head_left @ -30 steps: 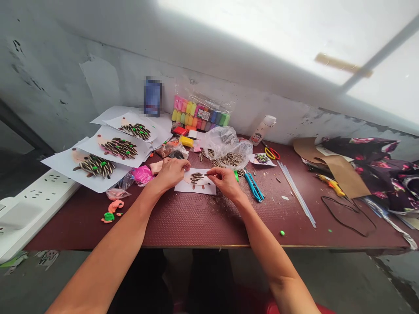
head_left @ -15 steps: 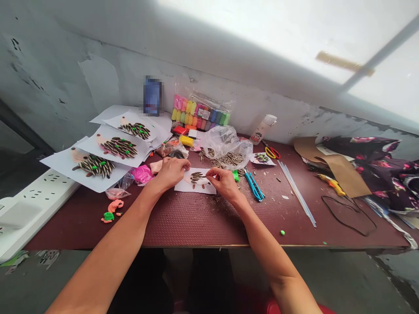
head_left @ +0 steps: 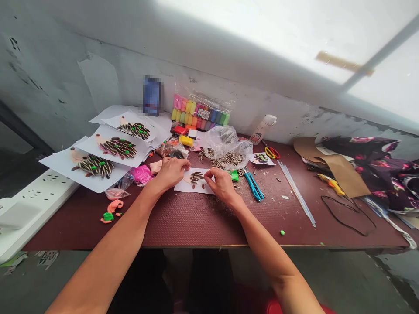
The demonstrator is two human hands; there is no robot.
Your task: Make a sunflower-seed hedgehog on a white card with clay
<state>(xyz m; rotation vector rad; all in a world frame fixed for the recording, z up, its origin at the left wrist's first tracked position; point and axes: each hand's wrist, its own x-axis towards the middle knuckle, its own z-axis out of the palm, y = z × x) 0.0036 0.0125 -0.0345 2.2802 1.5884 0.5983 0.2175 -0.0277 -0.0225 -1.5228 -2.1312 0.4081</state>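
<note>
A small white card (head_left: 183, 186) lies on the table in front of me, bearing a flat pale hedgehog shape with brown feet. Dark striped sunflower seeds (head_left: 197, 178) stick out of its back in rows. My right hand (head_left: 221, 183) covers the card's right side, thumb and forefinger pinched at the seeds; the seed between them is mostly hidden. At the card's upper left edge, my left hand (head_left: 173, 172) has its fingers curled together, and what they hold, if anything, is hidden. Behind the card is a clear plastic bag (head_left: 222, 138) with a heap of loose sunflower seeds (head_left: 231, 159).
Finished-looking seed hedgehogs on paper (head_left: 119, 147) lie at left, beside a white power strip (head_left: 39, 200). Packs of coloured clay (head_left: 199, 115) lean on the wall. Right of the card are a blue cutter (head_left: 254, 185), scissors (head_left: 272, 152), a bottle (head_left: 262, 129) and clear sticks (head_left: 297, 194).
My right hand has shifted slightly left, bringing its pinched fingertips and the seed in against the hedgehog's back. My left hand stays in nearly the same place.
</note>
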